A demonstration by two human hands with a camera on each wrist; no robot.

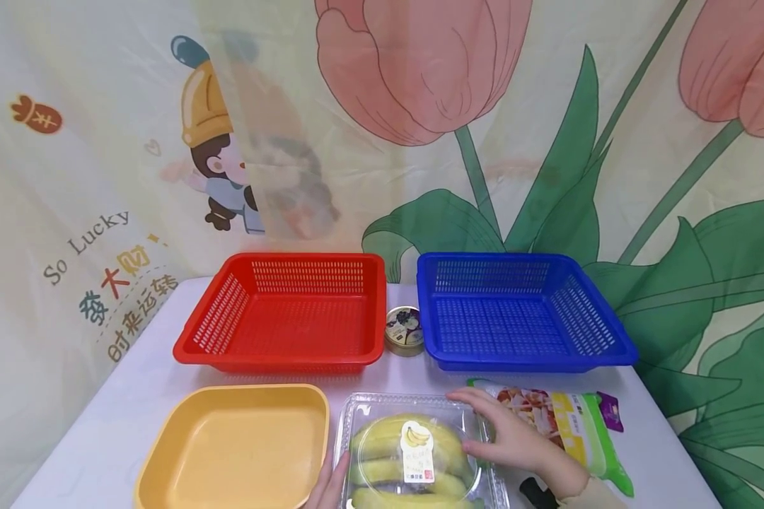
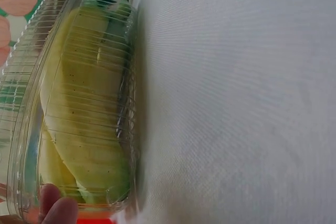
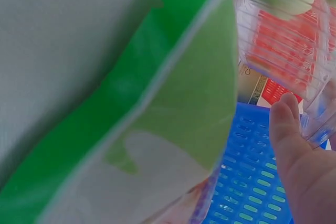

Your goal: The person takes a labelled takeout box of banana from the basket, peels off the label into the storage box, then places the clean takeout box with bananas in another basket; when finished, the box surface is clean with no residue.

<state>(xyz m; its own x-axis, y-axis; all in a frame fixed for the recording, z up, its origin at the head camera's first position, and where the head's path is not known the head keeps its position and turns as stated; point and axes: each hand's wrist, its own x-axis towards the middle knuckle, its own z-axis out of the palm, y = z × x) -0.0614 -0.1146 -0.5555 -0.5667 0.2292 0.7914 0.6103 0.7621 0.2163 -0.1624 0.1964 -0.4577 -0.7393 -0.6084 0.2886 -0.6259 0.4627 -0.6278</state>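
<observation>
A clear plastic clamshell box of bananas [image 1: 382, 470], with a white label on its lid, lies at the front middle of the table. At its left side my left hand [image 1: 328, 485] touches the edge with extended fingers. The left wrist view has two of its fingertips [image 2: 59, 211] by a lower corner of the banana box [image 2: 86, 108]. My right hand [image 1: 516, 438] rests at the box's right edge, thumb spread apart from the fingers over the lid. In the right wrist view, straight fingers of the right hand [image 3: 299, 156] touch the clear rim.
To the left lies a yellow tray [image 1: 235, 452]. Behind stand a red basket [image 1: 293, 366] and a blue basket [image 1: 535, 364], with a round tin [image 1: 404, 331] between them. A green-edged food bag [image 1: 569, 424] lies right of the box, partly behind my right hand; a black object [image 1: 537, 493] is near my wrist.
</observation>
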